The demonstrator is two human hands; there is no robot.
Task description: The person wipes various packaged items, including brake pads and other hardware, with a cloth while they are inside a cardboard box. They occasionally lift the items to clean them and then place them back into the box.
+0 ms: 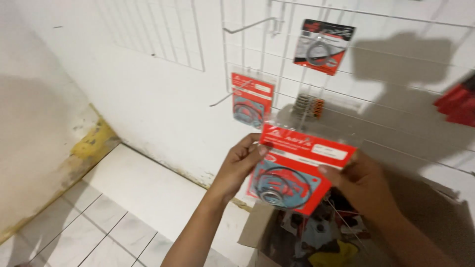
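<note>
Held up in front of the white wire grid panel (346, 74), just below its hanging stock: a flat red-carded gasket packet (297, 168) in a clear plastic sleeve, gripped at both side edges. Left hand (240, 165) pinching the packet's left edge, fingers (255, 148) curled over the card; right hand (363, 183) clamped on the right edge, thumb on the front. Not yet on any hook.

Already hanging on the grid: a matching red packet (252, 99) up and left of the held one, and a black-and-red packet (322, 45) higher still. One bare wire hook (250, 24) jutting out near the grid's top left, another slanting across beside the matching packet. More stock below the grid in an open cardboard box (257, 232), a jumble of packets, so seemingly early in the hanging.

Glossy, crinkly film over stiff card; inside, a thin black rubber ring and a shiny metal washer. Grid of thin, painted rods. Smooth, pale floor tiles (99, 217) down left of the grid.
</note>
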